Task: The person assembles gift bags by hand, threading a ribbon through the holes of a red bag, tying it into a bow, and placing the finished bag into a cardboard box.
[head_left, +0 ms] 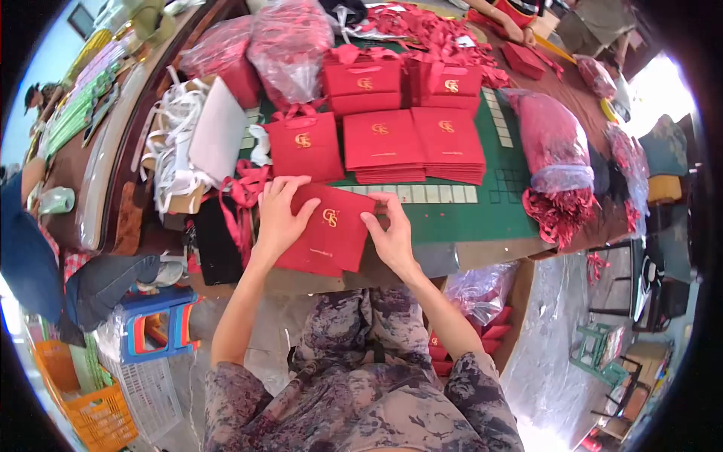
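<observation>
A flat red paper bag (339,226) with a gold monogram lies tilted at the table's front edge, and another red edge shows beneath it at lower left. My left hand (281,217) grips its upper left part, with the thumb on the face and the fingers along the top. At the upper right corner, my right hand (392,233) pinches the bag between thumb and fingers. Just beyond stand two flat stacks of matching red bags, a left stack (382,143) and a right stack (449,142). An upright red bag (303,145) is beside them.
More red bags (364,84) with ribbons stand behind. White ribbons (175,143) hang by a pale board (216,128) at left. Plastic-wrapped bundles (553,143) lie at right. Another person's hands (520,32) work at the far side. Below right is a carton (510,301) of red bags.
</observation>
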Demonstrator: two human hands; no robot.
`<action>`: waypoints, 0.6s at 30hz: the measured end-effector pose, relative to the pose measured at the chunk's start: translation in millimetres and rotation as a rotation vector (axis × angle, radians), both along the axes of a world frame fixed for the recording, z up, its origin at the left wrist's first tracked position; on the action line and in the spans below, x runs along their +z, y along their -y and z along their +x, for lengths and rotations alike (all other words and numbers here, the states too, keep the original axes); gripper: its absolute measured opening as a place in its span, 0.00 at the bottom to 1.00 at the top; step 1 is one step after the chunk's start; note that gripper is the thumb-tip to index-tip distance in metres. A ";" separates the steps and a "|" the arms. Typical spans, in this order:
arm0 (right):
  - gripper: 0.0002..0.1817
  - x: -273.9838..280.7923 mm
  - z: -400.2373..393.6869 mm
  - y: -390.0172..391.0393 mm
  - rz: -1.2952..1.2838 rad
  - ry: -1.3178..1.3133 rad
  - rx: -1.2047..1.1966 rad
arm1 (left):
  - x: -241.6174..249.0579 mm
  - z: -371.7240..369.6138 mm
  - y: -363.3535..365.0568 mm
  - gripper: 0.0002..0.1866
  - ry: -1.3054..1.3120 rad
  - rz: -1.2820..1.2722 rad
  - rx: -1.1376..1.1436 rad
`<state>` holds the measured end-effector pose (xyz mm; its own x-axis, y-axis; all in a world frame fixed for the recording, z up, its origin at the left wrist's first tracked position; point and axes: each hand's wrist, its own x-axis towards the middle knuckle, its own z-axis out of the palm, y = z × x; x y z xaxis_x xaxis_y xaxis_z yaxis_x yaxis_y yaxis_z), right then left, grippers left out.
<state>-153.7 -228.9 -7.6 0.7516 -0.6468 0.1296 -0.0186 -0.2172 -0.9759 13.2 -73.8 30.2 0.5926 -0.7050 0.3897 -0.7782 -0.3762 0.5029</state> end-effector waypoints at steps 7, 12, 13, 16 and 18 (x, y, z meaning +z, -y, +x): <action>0.22 -3.8 -65.5 45.4 0.239 0.071 -0.065 | 4.4 -66.6 40.0 0.18 -0.202 -0.118 -0.115; 0.22 -11.1 -110.5 71.4 -0.035 -0.064 -0.205 | -32.4 -107.5 70.8 0.18 -0.262 -0.057 -0.200; 0.23 -15.0 -117.3 75.0 -0.035 -0.095 -0.228 | -35.0 -111.8 75.0 0.18 -0.229 0.001 -0.195; 0.17 -20.7 -143.4 97.5 -0.234 -0.101 -0.414 | -42.3 -115.6 80.2 0.18 -0.234 0.079 -0.206; 0.12 -18.7 -164.6 119.4 -0.498 -0.156 -0.614 | -41.5 -116.9 80.7 0.19 -0.190 0.155 -0.176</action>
<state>-318.3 -348.3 -26.3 0.3141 -0.8441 0.4345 -0.4042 -0.5330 -0.7433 -103.7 -154.5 -11.4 0.5079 -0.8458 0.1636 -0.7358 -0.3271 0.5929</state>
